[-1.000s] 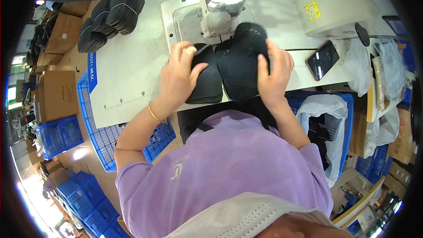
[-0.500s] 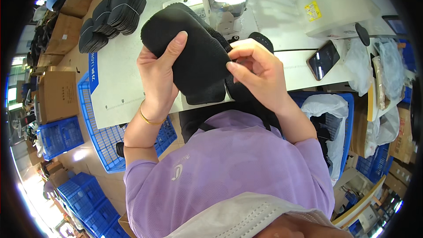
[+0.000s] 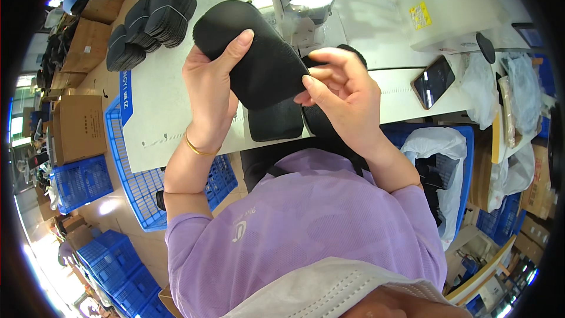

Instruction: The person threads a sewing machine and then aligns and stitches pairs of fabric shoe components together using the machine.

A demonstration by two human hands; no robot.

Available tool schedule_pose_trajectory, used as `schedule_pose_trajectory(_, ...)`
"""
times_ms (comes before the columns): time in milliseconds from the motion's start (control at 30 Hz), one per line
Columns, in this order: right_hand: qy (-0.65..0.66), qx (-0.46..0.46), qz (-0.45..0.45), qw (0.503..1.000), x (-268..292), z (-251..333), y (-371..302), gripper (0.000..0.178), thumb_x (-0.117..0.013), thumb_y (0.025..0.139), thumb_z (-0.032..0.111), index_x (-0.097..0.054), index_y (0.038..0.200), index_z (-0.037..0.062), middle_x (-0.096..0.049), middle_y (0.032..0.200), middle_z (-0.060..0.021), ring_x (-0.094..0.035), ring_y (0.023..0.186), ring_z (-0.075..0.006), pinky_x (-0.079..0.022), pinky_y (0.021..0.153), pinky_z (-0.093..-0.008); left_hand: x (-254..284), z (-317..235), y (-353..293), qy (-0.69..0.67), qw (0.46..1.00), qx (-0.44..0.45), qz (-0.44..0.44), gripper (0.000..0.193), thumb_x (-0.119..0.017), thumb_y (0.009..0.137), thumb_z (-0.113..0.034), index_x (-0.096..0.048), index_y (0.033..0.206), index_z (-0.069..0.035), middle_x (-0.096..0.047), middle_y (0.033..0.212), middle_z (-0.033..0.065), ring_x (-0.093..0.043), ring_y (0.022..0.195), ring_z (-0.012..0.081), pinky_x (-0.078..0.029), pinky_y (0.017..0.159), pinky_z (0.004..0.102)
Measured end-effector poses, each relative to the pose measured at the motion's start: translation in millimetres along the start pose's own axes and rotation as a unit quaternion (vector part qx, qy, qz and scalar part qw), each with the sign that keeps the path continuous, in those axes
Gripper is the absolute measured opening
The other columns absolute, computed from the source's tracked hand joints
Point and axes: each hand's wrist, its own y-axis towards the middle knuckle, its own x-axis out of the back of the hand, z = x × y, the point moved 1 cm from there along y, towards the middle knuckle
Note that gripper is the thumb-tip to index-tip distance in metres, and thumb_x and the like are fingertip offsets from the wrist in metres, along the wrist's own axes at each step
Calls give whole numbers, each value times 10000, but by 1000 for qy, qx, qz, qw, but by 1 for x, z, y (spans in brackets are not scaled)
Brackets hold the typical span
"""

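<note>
My left hand (image 3: 210, 79) grips a black fabric piece (image 3: 259, 59) with rounded corners, the thumb lying across its face and the fingers behind it. At its lower right corner, the thumb of my right hand (image 3: 347, 91) presses on the edge, with the other fingers curled partly out of sight. The piece is held tilted above the white sewing machine table (image 3: 170, 118). Below it, near the table's front edge, lies another black piece (image 3: 275, 122). More black fabric (image 3: 321, 121) sits beside that one, partly covered by my right hand.
Ahead stands a sewing machine head (image 3: 306, 6) with its lamp lit. Tied stacks of black pieces (image 3: 168, 17) rest at the far left. A phone (image 3: 434, 81) lies on the right. Blue crates (image 3: 132, 171) flank the table, one lined with a white bag (image 3: 435, 141).
The held piece has tilted, and the mesh layer seen along its right edge no longer shows. More of the black piece beneath is visible. My hands have barely shifted.
</note>
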Motion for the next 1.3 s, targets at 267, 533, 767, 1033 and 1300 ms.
schedule_pose_trajectory(267, -36, -79, 120, 989, 1, 5, 39, 178, -564, 960, 110, -637, 990, -49, -728, 827, -148, -670, 581, -129, -509, 494, -217, -15, -12, 66, 178, 978, -49, 95, 231, -781, 811, -36, -691, 1002, 58, -714, 930, 89, -664, 795, 129, -547, 728, 254)
schedule_pose_trajectory(533, 2, -40, 104, 994, -4, 5, 51, 189, -561, 962, 129, -636, 925, -40, -726, 796, -160, -649, 538, -135, -497, 462, -223, -16, -16, 96, 187, 965, -80, 164, 177, -716, 846, -18, -704, 992, 81, -720, 947, 119, -682, 778, 156, -548, 684, 264)
schedule_pose_trajectory(767, 29, -41, 103, 993, -4, 5, 53, 178, -557, 957, 113, -627, 909, -43, -724, 794, -168, -650, 536, -147, -505, 469, -231, -26, -22, 89, 234, 968, -12, 92, 180, -676, 873, -24, -695, 1016, 83, -720, 947, 113, -679, 773, 147, -538, 659, 259)
schedule_pose_trajectory(1033, 10, -23, 102, 995, -3, 0, 55, 148, -572, 959, 103, -622, 937, -34, -725, 812, -159, -672, 582, -152, -515, 490, -231, -21, -20, 94, 305, 935, -113, 143, 222, -690, 839, 30, -659, 1059, 42, -698, 1017, 85, -663, 871, 155, -520, 797, 283)
schedule_pose_trajectory(1300, -9, -6, 95, 995, -1, 3, 57, 120, -605, 925, 79, -639, 905, -35, -701, 719, -95, -637, 540, -105, -492, 491, -215, -19, -22, 45, 509, 728, -457, 39, 353, -838, 721, -120, -661, 1006, -10, -643, 1082, 99, -589, 1000, 241, -488, 850, 340)
